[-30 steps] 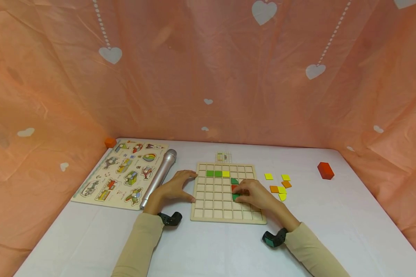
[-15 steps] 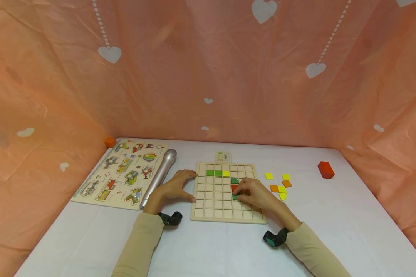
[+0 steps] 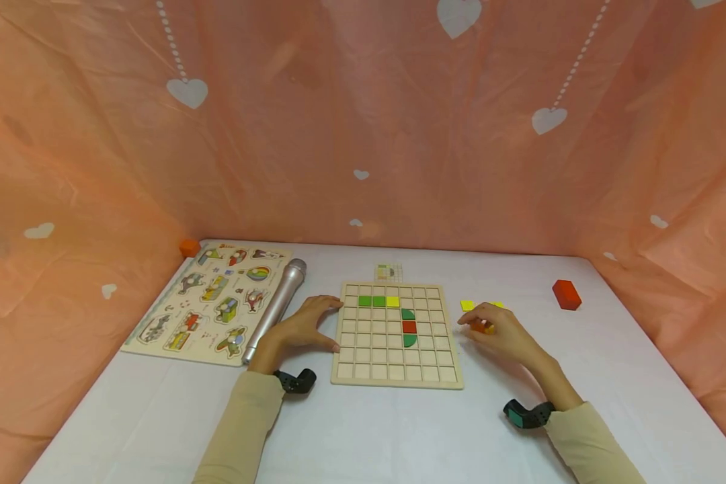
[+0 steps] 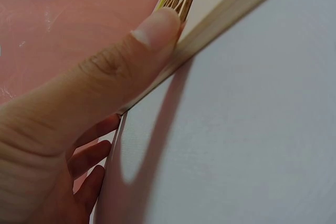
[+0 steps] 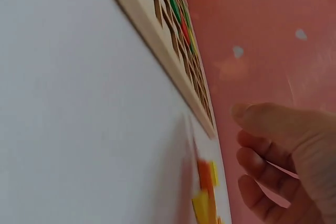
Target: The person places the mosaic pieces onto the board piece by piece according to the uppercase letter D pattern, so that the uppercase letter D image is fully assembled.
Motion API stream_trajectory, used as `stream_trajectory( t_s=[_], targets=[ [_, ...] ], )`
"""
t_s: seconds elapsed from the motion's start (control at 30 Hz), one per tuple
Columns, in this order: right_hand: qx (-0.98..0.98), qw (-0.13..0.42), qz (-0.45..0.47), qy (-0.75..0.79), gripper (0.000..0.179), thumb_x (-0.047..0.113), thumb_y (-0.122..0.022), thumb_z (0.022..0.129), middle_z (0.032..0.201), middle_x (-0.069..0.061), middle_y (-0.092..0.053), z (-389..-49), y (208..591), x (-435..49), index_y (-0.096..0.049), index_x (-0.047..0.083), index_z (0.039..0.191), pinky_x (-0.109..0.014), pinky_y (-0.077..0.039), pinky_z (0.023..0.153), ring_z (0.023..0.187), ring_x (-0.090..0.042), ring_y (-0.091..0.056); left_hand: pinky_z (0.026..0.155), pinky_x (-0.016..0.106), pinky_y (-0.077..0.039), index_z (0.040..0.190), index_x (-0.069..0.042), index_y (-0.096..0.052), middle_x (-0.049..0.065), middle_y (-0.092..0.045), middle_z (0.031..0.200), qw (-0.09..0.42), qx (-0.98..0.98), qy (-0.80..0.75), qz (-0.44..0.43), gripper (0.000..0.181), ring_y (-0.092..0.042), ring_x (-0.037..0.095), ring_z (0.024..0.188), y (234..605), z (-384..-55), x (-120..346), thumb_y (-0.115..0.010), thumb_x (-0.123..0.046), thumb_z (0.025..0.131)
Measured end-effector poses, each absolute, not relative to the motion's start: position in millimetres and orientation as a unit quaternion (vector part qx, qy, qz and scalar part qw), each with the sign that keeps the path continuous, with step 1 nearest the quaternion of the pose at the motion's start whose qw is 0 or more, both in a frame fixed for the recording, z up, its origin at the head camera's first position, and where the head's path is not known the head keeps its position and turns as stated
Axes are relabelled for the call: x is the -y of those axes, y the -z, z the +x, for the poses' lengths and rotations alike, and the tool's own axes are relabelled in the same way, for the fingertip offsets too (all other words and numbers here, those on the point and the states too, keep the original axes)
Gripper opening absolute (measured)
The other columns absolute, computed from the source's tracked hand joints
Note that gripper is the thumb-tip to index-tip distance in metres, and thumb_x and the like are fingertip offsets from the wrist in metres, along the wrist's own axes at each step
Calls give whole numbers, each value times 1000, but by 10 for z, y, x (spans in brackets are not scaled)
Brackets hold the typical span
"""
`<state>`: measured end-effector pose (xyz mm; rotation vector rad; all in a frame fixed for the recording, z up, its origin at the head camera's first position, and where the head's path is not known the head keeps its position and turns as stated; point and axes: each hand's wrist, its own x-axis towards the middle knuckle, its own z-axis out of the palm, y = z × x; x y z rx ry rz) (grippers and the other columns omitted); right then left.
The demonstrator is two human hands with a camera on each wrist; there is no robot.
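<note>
Presently the table (image 3: 363, 430) bears the puzzle (image 3: 208, 353) on the left, prob. not in play, and the board (image 3: 397, 384) mid-table, lying flat w/ most cells bare. L hand (image 3: 301, 331): not gripping, thumb and fingers spread along the board's left edge, thumb touching it. R hand (image 3: 503, 333): off the board to its right, fingers loosely bent above the loose tiles; no tile shows in its grasp, so it looks released. Mic (image 3: 275, 312) lies along the puzzle's right edge. Red block (image 3: 566, 295) sits far right, well apart. Card (image 3: 388, 272) lies just beyond the board's far edge, too small to read, so can't check the layout vs. it.

Done: six tiles seated. Second row from the far edge: two green squares (image 3: 366, 301), then a yellow square (image 3: 393, 302). Next col. to the right, coming nearer: green quarter-round (image 3: 408, 314), red square (image 3: 409, 327), another quarter-round (image 3: 409, 341). All look flat in their cells.

Left to do, I'd judge: the loose tiles (image 5: 200, 206), yellow and orange, partly hidden by R hand, so no full count. My est.: approx. half placed, if all those belong on the board.
</note>
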<state>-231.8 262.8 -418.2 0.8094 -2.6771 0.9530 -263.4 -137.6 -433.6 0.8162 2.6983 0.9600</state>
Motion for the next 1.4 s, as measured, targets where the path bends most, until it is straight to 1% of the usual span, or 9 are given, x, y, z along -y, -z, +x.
stream_trajectory(
  t_s=[0.1,0.23,0.33,0.43,0.5,0.67,0.77,1.2,1.4],
  targets=[
    [907,103,263,-314,20,-1,-74,74,82,1,-62,-2280,4209,-2822,-70,7,92,-23,-51,63,74,-15,-54,113,51,-18,136,-3,-43,17,-37,143,80,-902,-323,276,88,-24,36,135,4329,-2630,1375,-84,-32,63],
    [916,90,246,-303,22,-2,-74,73,91,-3,-64,-2232,4229,-3013,-70,7,93,-22,-51,64,76,-13,-53,113,51,-18,136,-3,-43,17,-37,143,80,-902,-323,276,88,-24,36,135,4331,-2633,1374,-84,-32,63],
    [926,50,225,-298,23,1,-74,75,97,-3,-64,-2204,4233,-3098,-70,9,96,-21,-50,69,81,-13,-52,113,51,-18,135,-3,-43,17,-37,143,80,-902,-322,276,87,-24,36,135,4334,-2634,1373,-84,-32,64],
    [933,9,207,-295,24,7,-74,77,95,0,-61,-2188,4251,-3133,-70,10,100,-21,-48,71,84,-13,-50,113,51,-18,135,-3,-43,17,-37,143,80,-903,-321,276,87,-24,36,135,4339,-2635,1372,-84,-32,64],
    [934,-1,204,-293,25,9,-74,77,95,2,-60,-2184,4270,-3134,-70,10,101,-20,-48,72,85,-12,-50,113,51,-18,135,-3,-43,17,-37,143,80,-903,-321,275,87,-25,36,135,4344,-2635,1373,-84,-32,64],
    [930,26,229,-285,24,5,-75,75,92,2,-61,-2195,4306,-3124,-69,7,98,-20,-49,70,80,-10,-52,113,51,-18,136,-4,-43,17,-37,143,84,-902,-325,271,88,-24,36,135,4348,-2639,1371,-84,-32,63],
    [930,34,234,-282,23,4,-76,74,89,2,-58,-2203,4311,-3113,-68,7,96,-19,-47,67,79,-10,-49,113,51,-18,136,-4,-43,17,-36,143,84,-902,-326,270,88,-24,36,135,4346,-2640,1372,-84,-32,63],
    [936,11,211,-282,23,11,-76,76,91,4,-61,-2213,4328,-3084,-68,9,97,-19,-50,70,79,-10,-51,113,51,-19,135,-4,-43,17,-36,143,83,-902,-327,270,87,-25,36,135,4338,-2633,1380,-84,-32,63],
    [908,61,267,-316,23,10,-79,71,87,5,-63,-2208,4295,-2901,-70,9,93,-20,-49,66,76,-9,-53,113,51,-19,136,-4,-43,16,-36,143,85,-901,-329,270,88,-24,35,135,4334,-2625,1375,-84,-31,63]
  ],
)
